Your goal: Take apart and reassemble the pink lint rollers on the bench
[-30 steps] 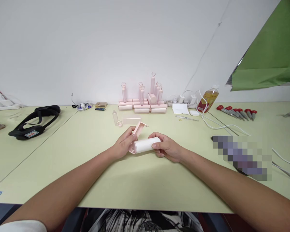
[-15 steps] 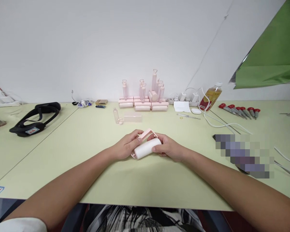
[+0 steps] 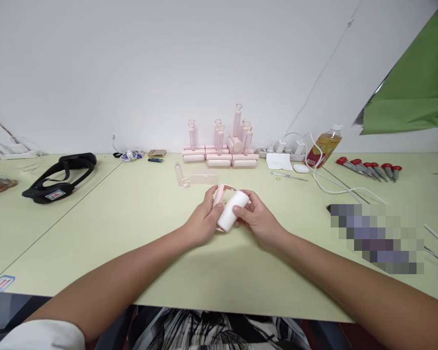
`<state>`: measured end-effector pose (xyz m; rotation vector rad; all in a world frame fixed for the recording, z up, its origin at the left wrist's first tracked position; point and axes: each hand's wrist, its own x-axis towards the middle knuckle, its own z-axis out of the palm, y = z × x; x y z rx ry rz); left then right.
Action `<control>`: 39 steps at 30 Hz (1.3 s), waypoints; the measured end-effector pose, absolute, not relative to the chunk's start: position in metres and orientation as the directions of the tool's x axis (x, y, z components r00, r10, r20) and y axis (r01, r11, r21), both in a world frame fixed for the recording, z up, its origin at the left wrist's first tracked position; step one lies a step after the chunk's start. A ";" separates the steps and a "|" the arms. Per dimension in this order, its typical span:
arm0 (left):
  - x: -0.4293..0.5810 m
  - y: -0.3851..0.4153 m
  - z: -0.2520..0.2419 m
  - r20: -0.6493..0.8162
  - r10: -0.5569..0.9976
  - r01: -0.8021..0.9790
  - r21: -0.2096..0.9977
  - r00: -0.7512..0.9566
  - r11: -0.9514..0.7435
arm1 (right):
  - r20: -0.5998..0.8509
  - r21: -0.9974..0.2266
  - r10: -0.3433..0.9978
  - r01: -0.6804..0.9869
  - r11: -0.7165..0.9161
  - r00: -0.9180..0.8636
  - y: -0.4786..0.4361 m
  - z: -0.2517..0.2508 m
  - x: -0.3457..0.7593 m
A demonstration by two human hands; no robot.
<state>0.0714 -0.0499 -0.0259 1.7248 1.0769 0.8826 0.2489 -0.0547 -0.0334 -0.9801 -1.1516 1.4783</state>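
Observation:
My left hand (image 3: 204, 221) is closed round a pink plastic lint roller frame (image 3: 219, 195), an open bracket shape. In my right hand (image 3: 257, 217) is a white lint roll (image 3: 232, 210), with the thumb pressed on its side. The roll lies tilted alongside the frame, its lower end near the frame's lower end; whether it is seated there cannot be made out. Beyond my hands lie a clear pink cover (image 3: 203, 179) and a slim translucent pink handle (image 3: 178, 174) with a small loop piece (image 3: 185, 182) by its foot.
Several pink lint rollers (image 3: 219, 160) with upright handles line the wall. To the right are a drink bottle (image 3: 324, 146), white cables (image 3: 336, 188), red-capped pens (image 3: 372, 170) and a pixelated dark item (image 3: 372, 238). A black head strap (image 3: 62, 177) lies at left.
The frame and roll have turned steeper and moved slightly up and right with both hands. The whole scene has shifted a little to the right in view.

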 end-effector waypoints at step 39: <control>0.049 -0.038 -0.011 0.018 0.736 0.502 0.719 0.676 -0.480 | -0.252 -0.776 0.748 0.590 0.223 -0.614 -0.067 0.003 0.260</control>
